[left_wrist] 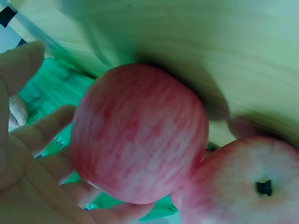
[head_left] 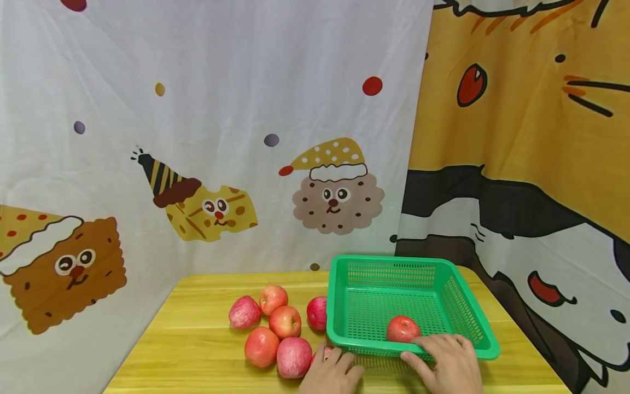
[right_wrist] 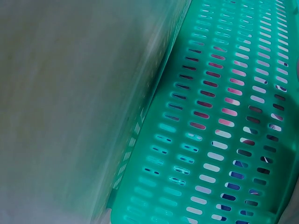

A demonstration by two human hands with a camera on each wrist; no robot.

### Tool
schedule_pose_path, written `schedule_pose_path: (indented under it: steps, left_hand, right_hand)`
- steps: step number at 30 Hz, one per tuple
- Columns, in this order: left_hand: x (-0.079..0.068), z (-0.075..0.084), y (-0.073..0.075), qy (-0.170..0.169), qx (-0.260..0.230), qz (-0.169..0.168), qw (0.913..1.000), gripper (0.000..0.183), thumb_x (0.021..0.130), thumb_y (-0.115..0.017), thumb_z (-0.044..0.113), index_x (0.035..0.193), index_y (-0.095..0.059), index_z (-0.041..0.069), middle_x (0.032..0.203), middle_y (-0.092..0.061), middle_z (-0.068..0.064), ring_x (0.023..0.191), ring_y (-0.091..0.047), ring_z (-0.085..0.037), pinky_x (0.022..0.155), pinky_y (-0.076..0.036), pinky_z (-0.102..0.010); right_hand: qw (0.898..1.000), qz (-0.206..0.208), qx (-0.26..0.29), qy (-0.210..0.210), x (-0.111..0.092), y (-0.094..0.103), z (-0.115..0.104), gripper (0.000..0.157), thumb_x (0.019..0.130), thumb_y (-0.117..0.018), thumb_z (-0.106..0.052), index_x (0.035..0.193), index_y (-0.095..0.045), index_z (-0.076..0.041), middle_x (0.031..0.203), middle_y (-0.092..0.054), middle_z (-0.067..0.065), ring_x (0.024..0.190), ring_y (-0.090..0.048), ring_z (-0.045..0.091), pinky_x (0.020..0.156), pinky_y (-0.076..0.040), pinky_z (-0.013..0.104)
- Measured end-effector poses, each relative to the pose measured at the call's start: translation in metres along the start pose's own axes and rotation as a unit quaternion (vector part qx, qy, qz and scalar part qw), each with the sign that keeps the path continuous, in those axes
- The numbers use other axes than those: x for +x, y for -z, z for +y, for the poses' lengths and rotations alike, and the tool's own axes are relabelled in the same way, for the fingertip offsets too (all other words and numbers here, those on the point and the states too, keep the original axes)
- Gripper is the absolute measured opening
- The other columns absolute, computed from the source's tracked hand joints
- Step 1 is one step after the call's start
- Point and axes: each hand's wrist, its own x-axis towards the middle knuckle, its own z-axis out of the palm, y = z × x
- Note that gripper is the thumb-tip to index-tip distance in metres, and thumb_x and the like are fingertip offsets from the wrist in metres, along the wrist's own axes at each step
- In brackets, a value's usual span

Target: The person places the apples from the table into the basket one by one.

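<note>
My left hand (head_left: 332,373) is at the front of the table, beside a red apple (head_left: 327,351) that it partly hides. In the left wrist view, the fingers of that hand (left_wrist: 30,182) are spread along one side of the streaky red apple (left_wrist: 140,135), with the thumb standing apart; contact is hard to tell. With thumb outside and fingers over the top, my right hand (head_left: 450,361) grips the front rim of a green plastic basket (head_left: 364,346). One red apple (head_left: 403,329) lies inside it. The right wrist view shows the slotted basket wall (right_wrist: 205,140), with red showing through.
Left of the basket several loose apples (head_left: 285,322) are grouped on the wooden table (head_left: 197,334). One apple (head_left: 317,313) sits close against the basket's left side. A printed curtain (head_left: 221,82) hangs behind the table, and another cartoon cloth (head_left: 517,137) hangs to the right.
</note>
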Motion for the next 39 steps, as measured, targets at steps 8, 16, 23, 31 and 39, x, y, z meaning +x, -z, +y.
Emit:
schedule_pose_path:
  steps: [8,16,23,31,39]
  left_hand:
    - [-0.001,0.0,0.004,0.033,-0.043,-0.05,0.9973,0.043,0.097,-0.059,0.068,0.123,-0.07,0.035,0.128,-0.065,0.005,0.113,-0.059,-0.019,0.086,-0.056,-0.042]
    - [-0.004,0.006,-0.008,0.007,-0.051,0.023,0.9984,0.034,0.101,-0.064,0.053,0.124,-0.069,0.027,0.123,-0.069,0.003,0.099,-0.064,-0.014,0.079,-0.056,-0.025]
    - [-0.009,0.015,-0.011,0.096,-0.046,0.027,0.994,0.05,0.095,-0.068,0.06,0.127,-0.067,0.022,0.118,-0.07,0.005,0.084,-0.066,-0.013,0.063,-0.053,-0.02]
    - [-0.014,0.018,-0.008,0.159,-0.116,-0.013,0.9803,0.054,0.098,-0.062,0.067,0.126,-0.069,0.021,0.115,-0.068,0.004,0.092,-0.067,-0.014,0.07,-0.057,-0.022]
    - [-0.019,0.017,-0.01,0.205,-0.202,-0.054,0.9561,0.052,0.098,-0.064,0.062,0.14,-0.064,0.032,0.116,-0.064,-0.001,0.089,-0.063,-0.017,0.073,-0.056,-0.029]
  right_hand:
    - [1.0,0.002,0.002,0.0,0.001,0.0,0.0,0.034,0.068,-0.095,-0.053,0.091,-0.08,-0.034,0.087,-0.079,-0.012,0.084,-0.071,0.019,0.083,-0.048,0.049]
    - [1.0,0.013,0.005,0.011,0.001,-0.002,0.002,0.034,0.067,-0.095,-0.053,0.091,-0.08,-0.033,0.087,-0.079,-0.013,0.084,-0.071,0.019,0.083,-0.047,0.048]
    - [1.0,0.013,0.006,0.009,0.002,0.0,0.001,0.035,0.068,-0.094,-0.056,0.09,-0.08,-0.033,0.086,-0.078,-0.014,0.084,-0.071,0.018,0.084,-0.046,0.047]
    - [1.0,0.007,-0.007,0.004,0.004,0.003,0.002,0.039,0.069,-0.091,-0.064,0.089,-0.079,-0.032,0.086,-0.079,-0.011,0.085,-0.071,0.019,0.083,-0.046,0.047]
    - [0.999,-0.018,-0.016,-0.038,0.001,0.006,-0.007,0.038,0.072,-0.09,-0.064,0.09,-0.08,-0.031,0.089,-0.078,-0.008,0.091,-0.071,0.024,0.092,-0.042,0.055]
